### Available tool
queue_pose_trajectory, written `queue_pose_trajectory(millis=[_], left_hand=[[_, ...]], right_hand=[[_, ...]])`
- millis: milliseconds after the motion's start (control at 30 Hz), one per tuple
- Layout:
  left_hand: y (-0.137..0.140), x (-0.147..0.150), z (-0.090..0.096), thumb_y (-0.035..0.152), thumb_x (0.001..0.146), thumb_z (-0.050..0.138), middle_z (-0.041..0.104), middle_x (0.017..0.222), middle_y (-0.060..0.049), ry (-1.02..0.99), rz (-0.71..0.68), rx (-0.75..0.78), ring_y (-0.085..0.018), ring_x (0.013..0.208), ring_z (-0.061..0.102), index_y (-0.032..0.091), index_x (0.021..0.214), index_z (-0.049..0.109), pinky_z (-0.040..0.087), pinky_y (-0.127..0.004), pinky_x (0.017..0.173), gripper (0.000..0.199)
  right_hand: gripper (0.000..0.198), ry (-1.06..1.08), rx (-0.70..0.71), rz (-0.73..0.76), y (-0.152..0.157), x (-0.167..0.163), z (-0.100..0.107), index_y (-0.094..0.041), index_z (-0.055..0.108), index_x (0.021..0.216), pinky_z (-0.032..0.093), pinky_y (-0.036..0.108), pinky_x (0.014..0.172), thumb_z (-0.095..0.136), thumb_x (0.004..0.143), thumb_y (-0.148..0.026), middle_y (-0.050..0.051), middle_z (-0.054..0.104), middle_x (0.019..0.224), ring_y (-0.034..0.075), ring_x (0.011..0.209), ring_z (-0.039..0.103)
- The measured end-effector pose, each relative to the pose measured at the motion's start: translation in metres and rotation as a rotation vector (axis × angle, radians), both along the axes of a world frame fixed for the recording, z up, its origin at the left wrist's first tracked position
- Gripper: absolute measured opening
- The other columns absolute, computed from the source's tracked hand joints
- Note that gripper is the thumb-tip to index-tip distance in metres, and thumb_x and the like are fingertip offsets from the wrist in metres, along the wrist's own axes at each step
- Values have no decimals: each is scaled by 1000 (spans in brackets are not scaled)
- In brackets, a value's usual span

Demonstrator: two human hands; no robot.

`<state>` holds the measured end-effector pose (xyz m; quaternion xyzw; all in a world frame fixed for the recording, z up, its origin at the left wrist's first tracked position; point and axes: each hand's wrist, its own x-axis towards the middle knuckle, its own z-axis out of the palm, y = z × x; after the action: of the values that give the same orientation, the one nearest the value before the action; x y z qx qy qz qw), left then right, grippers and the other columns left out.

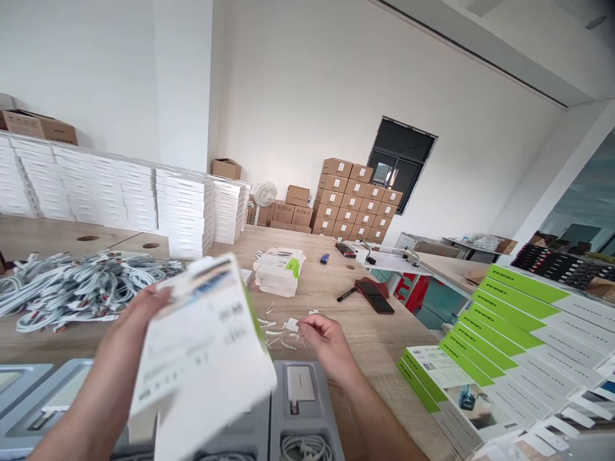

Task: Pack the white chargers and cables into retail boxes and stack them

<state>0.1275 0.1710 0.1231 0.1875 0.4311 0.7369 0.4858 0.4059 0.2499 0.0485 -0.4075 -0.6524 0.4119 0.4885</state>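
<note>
My left hand (139, 320) is closed on the edge of a white printed packaging box (206, 339) with a green side, tilted and blurred by motion. My right hand (329, 346) pinches a small white paper scrap (291, 324) at its fingertips, just over the table. Thin white strips (275, 333) lie scattered beside it. Below the hands are grey trays (327, 390); the nearest one holds a white charger (301, 387) and a coiled white cable (306, 448). The raised box hides part of the trays to its left.
A heap of white cables (96, 288) lies at left, before stacked white boxes (185, 211). Flattened printed boxes (277, 272) sit mid-table, with a phone (375, 296), a black marker (346, 294) and a blue object (325, 258). Green-and-white boxes (509, 333) are piled at right.
</note>
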Motion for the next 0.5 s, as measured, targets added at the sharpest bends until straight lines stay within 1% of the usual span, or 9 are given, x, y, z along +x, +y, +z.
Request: queue_pose_trajectory(millis=[33,100,167,200,267,367,400,433,500], left_hand=[[4,-10,3,28,84,62,74,69,-3,-77,67,45,-19,46,65,15,102,68,55,-27,41,23],[12,-28,3,21,94,46,71,64,0,-187,124,197,-13,46,64,13,99,67,57,-20,48,24],[20,-40,-2,13,95,42,69,61,3,-300,158,325,-8,46,62,12,97,66,55,-13,50,25],[24,-44,-6,11,95,42,69,62,4,-334,168,344,-6,46,62,13,97,66,55,-11,50,24],[28,-48,-13,12,96,43,70,64,3,-370,179,305,-6,47,63,13,97,65,56,-12,48,23],[31,-48,-20,14,96,43,73,71,-3,-430,173,235,-10,57,68,12,98,65,58,-14,51,22],[31,-48,-21,14,96,43,73,72,-4,-451,166,218,-11,59,69,12,99,64,59,-14,51,22],[31,-47,-23,14,96,44,72,73,-5,-470,157,207,-11,60,69,12,100,64,59,-14,51,21],[32,-46,-25,14,94,46,72,75,-6,-504,143,196,-11,60,69,12,101,65,59,-15,50,20]], right_hand=[[29,-41,43,-46,5,-2,-2,-18,71,83,42,27,64,68,81,-47,1,66,72,15,66,55],[28,-187,136,-64,14,-15,-3,-19,71,87,42,27,62,61,87,-45,2,68,76,16,66,56],[26,-422,282,-9,25,-42,0,-20,71,91,45,27,66,55,91,-41,3,71,85,16,72,60],[24,-534,355,33,32,-59,1,-22,71,94,46,27,71,54,92,-38,3,72,90,17,78,62],[20,-674,450,106,50,-96,4,-23,69,102,46,28,84,56,91,-33,3,71,104,19,95,63],[38,-776,497,168,82,-144,2,-19,63,119,41,33,97,67,82,-26,9,64,125,26,116,56],[42,-813,506,187,91,-155,-1,-16,63,120,39,35,99,68,79,-22,12,63,127,28,118,55],[39,-849,511,203,99,-163,-4,-14,65,117,38,37,100,68,78,-19,14,65,124,29,117,55],[23,-909,506,222,112,-173,-11,-13,71,102,38,39,99,62,80,-13,15,70,113,30,110,59]])
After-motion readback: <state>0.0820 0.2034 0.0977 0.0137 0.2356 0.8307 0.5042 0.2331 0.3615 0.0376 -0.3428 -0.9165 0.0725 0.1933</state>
